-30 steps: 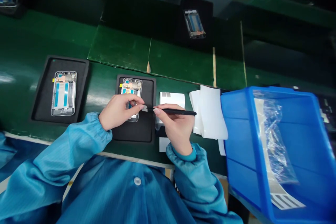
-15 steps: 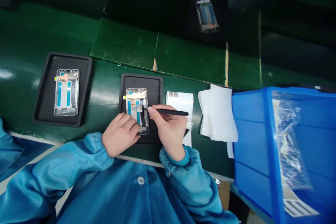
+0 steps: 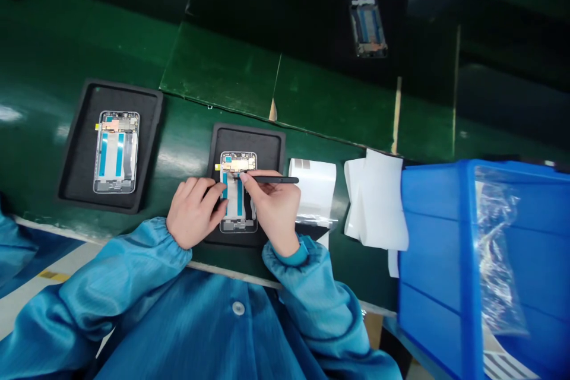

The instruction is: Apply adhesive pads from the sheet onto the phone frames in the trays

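An opened smartphone [image 3: 233, 205] lies upright in the middle black tray [image 3: 271, 142], its circuit board and blue adhesive strips showing. In my right hand [image 3: 276, 208] is a pair of black tweezers [image 3: 278, 179], pinched between thumb and fingers. Their tips are over the phone just below the circuit board [image 3: 238, 165]; whether they grip anything is too small to tell. My left hand [image 3: 193, 211] rests at the phone's left edge, thumb and forefinger apart, fingertips touching or very near the frame.
Another opened phone [image 3: 116, 154] lies in a black tray [image 3: 73, 181] at left. White sheets [image 3: 378, 202] and a white strip [image 3: 314, 190] lie right of my hand. A blue bin [image 3: 430, 237] holding clear plastic [image 3: 496, 255] stands far right. A third phone [image 3: 369, 27] lies at the back.
My right hand and the tweezers have moved up and left over the phone. The pale piece at their tips no longer shows clearly there. My left hand has shifted left and its fingers have opened.
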Motion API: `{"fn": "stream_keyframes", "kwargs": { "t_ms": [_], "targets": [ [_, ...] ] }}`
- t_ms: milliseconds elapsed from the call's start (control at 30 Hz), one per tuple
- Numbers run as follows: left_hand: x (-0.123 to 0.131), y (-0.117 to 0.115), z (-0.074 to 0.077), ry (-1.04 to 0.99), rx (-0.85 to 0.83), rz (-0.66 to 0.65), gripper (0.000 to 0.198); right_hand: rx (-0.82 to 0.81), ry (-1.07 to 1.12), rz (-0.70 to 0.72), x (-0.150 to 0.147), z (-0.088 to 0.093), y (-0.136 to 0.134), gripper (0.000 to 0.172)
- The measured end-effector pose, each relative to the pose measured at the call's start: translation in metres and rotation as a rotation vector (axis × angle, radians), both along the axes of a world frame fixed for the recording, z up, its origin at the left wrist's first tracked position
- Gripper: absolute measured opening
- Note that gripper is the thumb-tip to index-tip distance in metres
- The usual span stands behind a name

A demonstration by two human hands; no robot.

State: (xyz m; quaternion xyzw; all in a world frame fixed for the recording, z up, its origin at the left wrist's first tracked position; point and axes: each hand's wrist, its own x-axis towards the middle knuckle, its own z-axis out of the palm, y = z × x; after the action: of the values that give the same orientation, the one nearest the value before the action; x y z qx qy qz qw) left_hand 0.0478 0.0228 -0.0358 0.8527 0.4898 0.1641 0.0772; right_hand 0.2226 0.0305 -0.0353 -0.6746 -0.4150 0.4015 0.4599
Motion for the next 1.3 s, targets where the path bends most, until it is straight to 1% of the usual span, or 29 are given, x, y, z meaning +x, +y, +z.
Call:
{"fn": "stream_keyframes", "kwargs": {
  "t_ms": [300, 633, 1000, 1300],
  "targets": [
    [0.0009, -0.0003, -0.0009, -0.012, -0.001, 0.000, 0.024, -0.008, -0.033, -0.008, 0.0005, 0.0020, -0.0006, 0.018],
    [0.0012, 0.0001, -0.0007, -0.010, 0.005, -0.002, 0.024, -0.014, -0.071, -0.005, 0.0010, -0.0015, -0.0015, 0.019],
    [0.0019, -0.0001, 0.0003, -0.002, 0.026, -0.004, 0.023, -0.013, -0.036, 0.004, 0.0017, -0.0012, -0.0013, 0.016],
    [0.0020, 0.0001, -0.0021, -0.001, 0.060, -0.008, 0.023, -0.002, -0.033, 0.008, 0.0011, -0.0004, -0.0010, 0.016]
  ]
}}
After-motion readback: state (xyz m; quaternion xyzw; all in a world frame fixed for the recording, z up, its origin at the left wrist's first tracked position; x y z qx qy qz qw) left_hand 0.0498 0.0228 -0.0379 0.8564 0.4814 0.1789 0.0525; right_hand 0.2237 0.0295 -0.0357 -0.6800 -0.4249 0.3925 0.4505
